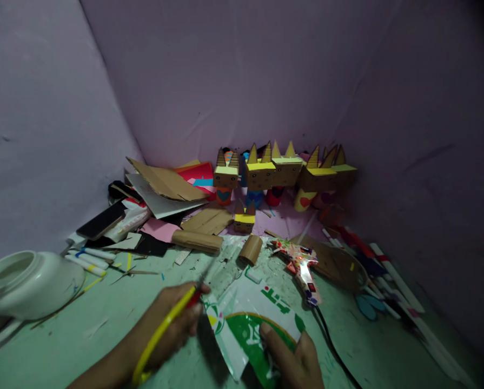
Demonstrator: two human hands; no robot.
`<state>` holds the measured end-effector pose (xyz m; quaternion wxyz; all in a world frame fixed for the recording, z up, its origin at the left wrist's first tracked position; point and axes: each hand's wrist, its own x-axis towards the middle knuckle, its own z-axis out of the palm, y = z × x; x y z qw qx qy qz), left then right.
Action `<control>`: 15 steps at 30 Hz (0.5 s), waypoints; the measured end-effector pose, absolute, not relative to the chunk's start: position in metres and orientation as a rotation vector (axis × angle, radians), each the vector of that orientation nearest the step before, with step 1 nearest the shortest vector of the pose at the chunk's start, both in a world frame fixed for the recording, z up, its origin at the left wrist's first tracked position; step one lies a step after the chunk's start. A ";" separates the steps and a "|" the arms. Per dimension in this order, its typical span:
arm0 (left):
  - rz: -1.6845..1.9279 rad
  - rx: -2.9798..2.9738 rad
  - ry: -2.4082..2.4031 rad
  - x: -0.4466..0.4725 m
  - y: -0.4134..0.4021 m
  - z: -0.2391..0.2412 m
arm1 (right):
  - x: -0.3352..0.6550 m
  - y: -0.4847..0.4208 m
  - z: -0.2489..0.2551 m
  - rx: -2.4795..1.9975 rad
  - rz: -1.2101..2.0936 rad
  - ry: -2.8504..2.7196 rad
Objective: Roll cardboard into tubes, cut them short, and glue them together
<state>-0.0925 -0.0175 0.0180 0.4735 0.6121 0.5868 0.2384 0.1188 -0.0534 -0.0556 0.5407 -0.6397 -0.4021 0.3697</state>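
Note:
My left hand (pixel 172 319) is closed around what look like scissors (pixel 166 327), with a long yellow curved handle, a bit of red and a thin dark blade tip. Motion blurs the blade, which points up and away. My right hand (pixel 294 356) grips a white and green printed plastic packet (pixel 266 302), its thumb lying on the green part. The packet's left edge is close beside my left fingers. Just beyond the packet lies a short brown cardboard tube (pixel 250 249). A glue gun (pixel 300 265) wrapped in patterned covering rests to the right, with a black cord running toward me.
Several cardboard animal heads (pixel 260 177) with pointed ears stand along the back on coloured tubes; a smaller one (pixel 244 220) is in front. Cardboard sheets (pixel 164 181), a phone (pixel 101 220) and markers (pixel 90 259) lie left, near a white ceramic pot (pixel 47 286). More markers (pixel 396 275) line the right.

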 end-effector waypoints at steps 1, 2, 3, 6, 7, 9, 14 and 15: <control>0.660 1.421 1.550 -0.099 -0.013 0.017 | 0.117 -0.048 -0.054 -1.522 0.924 -0.929; 0.718 1.391 1.683 -0.106 -0.009 0.017 | 0.115 -0.043 -0.052 -1.530 0.967 -0.902; 0.751 1.420 1.841 -0.114 -0.004 0.019 | 0.113 -0.039 -0.051 -1.542 1.006 -0.875; 0.454 1.715 2.276 -0.136 0.001 0.026 | 0.111 -0.036 -0.049 -1.578 0.961 -0.891; 0.289 1.776 2.370 -0.141 0.001 0.028 | 0.112 -0.037 -0.050 -1.583 0.890 -0.933; 0.043 1.802 2.452 -0.150 -0.003 0.030 | 0.118 -0.041 -0.053 -1.576 0.732 -1.016; -0.074 1.723 2.402 -0.176 -0.007 0.019 | 0.134 -0.050 -0.070 -1.577 0.564 -1.068; -0.070 1.737 2.403 -0.183 -0.007 0.016 | 0.137 -0.050 -0.073 -1.570 0.562 -1.071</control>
